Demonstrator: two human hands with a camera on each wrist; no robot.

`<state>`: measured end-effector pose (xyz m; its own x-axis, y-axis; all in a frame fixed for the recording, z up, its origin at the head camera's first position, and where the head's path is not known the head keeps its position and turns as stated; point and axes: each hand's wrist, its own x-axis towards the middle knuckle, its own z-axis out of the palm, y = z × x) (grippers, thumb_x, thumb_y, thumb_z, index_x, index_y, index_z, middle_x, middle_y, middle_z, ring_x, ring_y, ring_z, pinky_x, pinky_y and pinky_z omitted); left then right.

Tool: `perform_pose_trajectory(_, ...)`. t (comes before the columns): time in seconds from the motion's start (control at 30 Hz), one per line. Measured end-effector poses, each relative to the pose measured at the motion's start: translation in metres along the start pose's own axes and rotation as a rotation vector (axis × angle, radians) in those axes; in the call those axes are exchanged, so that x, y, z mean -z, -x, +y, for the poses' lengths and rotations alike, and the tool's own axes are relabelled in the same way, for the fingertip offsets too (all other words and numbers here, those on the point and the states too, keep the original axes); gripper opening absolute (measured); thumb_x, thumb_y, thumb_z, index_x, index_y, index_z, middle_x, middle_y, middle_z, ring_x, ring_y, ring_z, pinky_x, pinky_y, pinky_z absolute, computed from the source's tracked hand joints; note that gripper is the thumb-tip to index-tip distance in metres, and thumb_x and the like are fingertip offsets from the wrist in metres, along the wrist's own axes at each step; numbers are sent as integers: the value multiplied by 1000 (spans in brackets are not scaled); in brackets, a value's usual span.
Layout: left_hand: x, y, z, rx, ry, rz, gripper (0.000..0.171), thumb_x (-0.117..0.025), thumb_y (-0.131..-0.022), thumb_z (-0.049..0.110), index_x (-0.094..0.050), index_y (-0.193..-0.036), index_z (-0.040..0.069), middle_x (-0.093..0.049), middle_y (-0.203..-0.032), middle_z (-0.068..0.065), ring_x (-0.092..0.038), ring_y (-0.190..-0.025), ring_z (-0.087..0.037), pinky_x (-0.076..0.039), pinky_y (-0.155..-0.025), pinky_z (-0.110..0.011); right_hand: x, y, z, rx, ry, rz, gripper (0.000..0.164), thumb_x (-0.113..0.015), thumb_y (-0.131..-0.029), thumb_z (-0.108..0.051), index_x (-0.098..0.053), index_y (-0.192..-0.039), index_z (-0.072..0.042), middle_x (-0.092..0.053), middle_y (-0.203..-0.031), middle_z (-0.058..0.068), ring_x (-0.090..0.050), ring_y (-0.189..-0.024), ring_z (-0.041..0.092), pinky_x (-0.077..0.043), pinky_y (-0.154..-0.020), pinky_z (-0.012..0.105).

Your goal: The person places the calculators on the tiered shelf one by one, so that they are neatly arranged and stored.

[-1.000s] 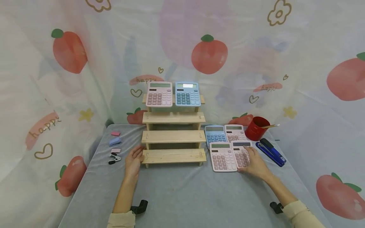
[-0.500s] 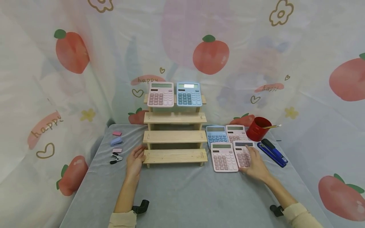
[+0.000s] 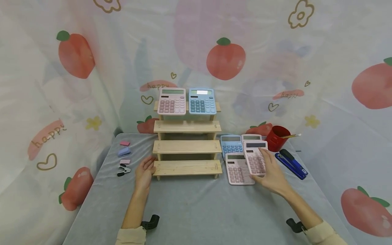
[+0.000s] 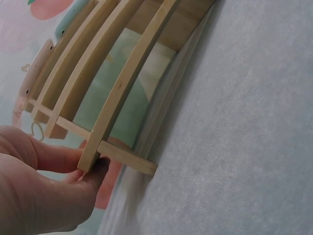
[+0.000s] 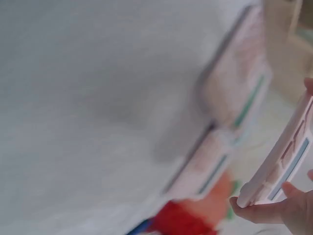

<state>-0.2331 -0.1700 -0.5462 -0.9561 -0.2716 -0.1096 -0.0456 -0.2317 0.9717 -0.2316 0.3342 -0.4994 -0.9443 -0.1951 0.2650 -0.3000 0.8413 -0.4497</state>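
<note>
A pink calculator (image 3: 256, 158) is lifted above the table, gripped at its edges by my right hand (image 3: 272, 177). In the right wrist view the held calculator (image 5: 281, 156) is tilted, with fingers at both of its ends. My left hand (image 3: 144, 173) pinches the left end of the lowest shelf of a wooden stepped rack (image 3: 187, 168); the left wrist view shows thumb and finger on that shelf end (image 4: 93, 152). On the rack's top step lean a pink calculator (image 3: 171, 101) and a blue calculator (image 3: 202, 101). Beneath and beside the held one lie another pink calculator (image 3: 239, 170) and a blue calculator (image 3: 231, 144).
A further pink calculator (image 3: 251, 137) lies behind, partly hidden. To the right are a red cup (image 3: 275, 139) holding a pencil and a blue stapler (image 3: 291, 164). Small erasers (image 3: 124, 143), a small light-blue stapler (image 3: 124, 152) and black-ended clips (image 3: 123, 170) lie at the left.
My right hand has raised the pink calculator off the table and shifted it slightly left, over its neighbours. The left hand stays on the rack.
</note>
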Motion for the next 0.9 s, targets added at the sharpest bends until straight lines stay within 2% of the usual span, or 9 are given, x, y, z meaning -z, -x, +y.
perform_pose_trajectory(0.23,2,1,1,6,10,-10,62,-48,-95,-19,-35,-155,-9,-43,-156,-28,-41,-148,-34,-44,-100,-16,9,-21,-82,83,-8,-25,120,-92,-75,-29,-16,-167,-19,-21,-168,17,-35,-144,46,-39,-106,71)
perform_pose_trajectory(0.43,2,0,1,-3,10,-10,62,-48,-94,-19,-36,-155,-9,-44,-156,-29,-41,-148,-35,-45,-97,-15,1,-46,-138,207,-64,-24,118,-91,-75,-29,-17,-167,-21,-21,-169,12,-35,-148,40,-38,-111,67)
perform_pose_trajectory(0.67,3,0,2,5,14,-15,64,-47,-92,-21,-36,-154,-10,-45,-155,-30,-40,-148,-37,-45,-97,-15,-20,-82,-186,306,-108,-12,119,-91,-72,-31,-21,-166,-18,-24,-167,15,-37,-146,39,-42,-110,61)
perform_pose_trajectory(0.9,2,-1,1,-3,32,-6,63,-46,-92,-22,-37,-153,-11,-45,-154,-32,-40,-148,-38,-46,-91,-12,-39,-108,-223,289,-78,-57,120,-94,-70,-32,-24,-166,-18,-28,-164,16,-40,-143,41,-47,-104,60)
